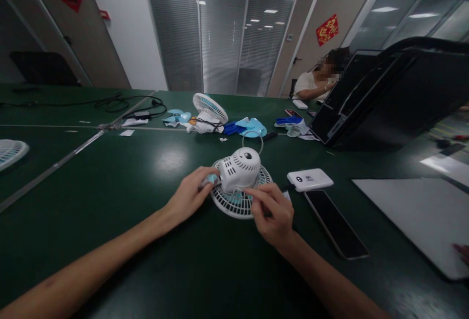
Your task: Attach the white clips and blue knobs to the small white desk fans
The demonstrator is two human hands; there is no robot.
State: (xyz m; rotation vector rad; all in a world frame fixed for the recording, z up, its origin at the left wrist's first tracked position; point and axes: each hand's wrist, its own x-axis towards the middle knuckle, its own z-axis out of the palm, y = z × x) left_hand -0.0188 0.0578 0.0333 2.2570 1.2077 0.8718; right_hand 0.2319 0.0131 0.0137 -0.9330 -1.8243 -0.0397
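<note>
A small white fan lies with its grille (238,209) down on the green table, its rounded motor housing (240,168) facing up. At the left side of the housing is my left hand (190,192), fingers closed round a small pale blue and white piece (211,179). My right hand (273,209) is at the front right of the fan, its index finger reaching the lower edge of the housing and the other fingers curled. Whether anything is between those fingertips is too small to tell. A thin white loop (261,143) stands up behind the housing.
Right of the fan are a white power bank (310,179) and a dark phone (335,223). Behind stand another fan (210,109), blue blades (252,127) and gloves (293,123). A large black case (395,94) is at the right, near a seated person (311,84). Cables (117,101) lie back left.
</note>
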